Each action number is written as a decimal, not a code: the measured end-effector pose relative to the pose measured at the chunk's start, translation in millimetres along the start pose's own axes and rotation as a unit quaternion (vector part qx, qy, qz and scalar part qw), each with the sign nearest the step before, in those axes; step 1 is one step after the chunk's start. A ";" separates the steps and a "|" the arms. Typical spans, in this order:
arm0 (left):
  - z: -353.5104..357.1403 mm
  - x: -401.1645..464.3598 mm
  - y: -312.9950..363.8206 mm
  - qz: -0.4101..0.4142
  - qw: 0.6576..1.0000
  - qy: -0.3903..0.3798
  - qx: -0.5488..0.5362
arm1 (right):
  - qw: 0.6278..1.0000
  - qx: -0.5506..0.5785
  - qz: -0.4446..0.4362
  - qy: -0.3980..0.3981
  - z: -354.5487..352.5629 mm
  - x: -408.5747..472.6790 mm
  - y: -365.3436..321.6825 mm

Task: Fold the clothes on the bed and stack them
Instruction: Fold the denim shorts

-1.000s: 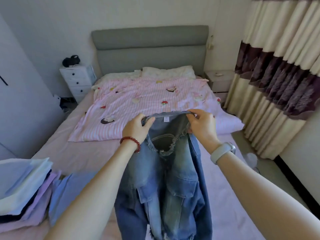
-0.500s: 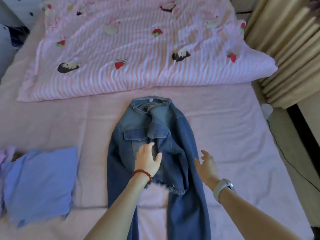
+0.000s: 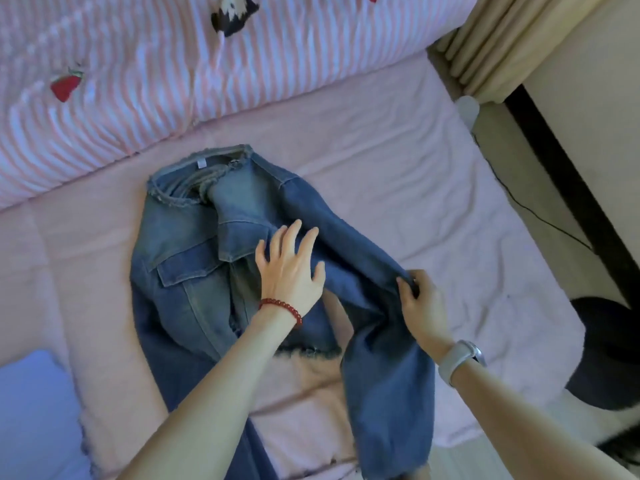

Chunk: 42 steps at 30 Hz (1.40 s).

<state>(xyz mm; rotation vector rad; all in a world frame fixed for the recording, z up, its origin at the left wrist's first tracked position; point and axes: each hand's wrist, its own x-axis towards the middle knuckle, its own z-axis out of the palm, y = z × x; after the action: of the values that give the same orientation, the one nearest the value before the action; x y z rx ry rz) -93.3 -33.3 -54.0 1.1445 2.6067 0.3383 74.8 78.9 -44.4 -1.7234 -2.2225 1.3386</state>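
jacket: denim jacket (image 3: 194, 265), centre of frame, front up on the pink sheet (image 3: 398, 161), collar toward the striped quilt (image 3: 138, 81) along the top
left hand (image 3: 289, 271): flat, fingers spread, pressing the chest panel; grasps nothing
right hand (image 3: 420, 306): pinching the right sleeve (image 3: 349, 258) at mid length, lifting it off the sheet
handling: thick denim, probably heavyish; holds a crease, floppy, not slippery
grab points: sleeve, shoulder seam, frayed hem (image 3: 304, 351)
other: blue folded cloth (image 3: 31, 410), lower left

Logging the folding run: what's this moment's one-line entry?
stage: folding sleeve | left hand: flat on denim jacket | right hand: grips right sleeve | surface: pink sheet
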 end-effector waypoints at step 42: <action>56.0 187.7 146.6 0.034 0.998 -0.006 0.059 | 0.984 -0.108 -0.076 0.122 -122.2 222.2 56.6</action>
<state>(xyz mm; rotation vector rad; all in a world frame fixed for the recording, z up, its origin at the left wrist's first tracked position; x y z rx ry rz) -96.5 208.8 -88.6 1.2725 2.6124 0.1929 93.2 331.0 -104.4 -1.6342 -2.3683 0.8319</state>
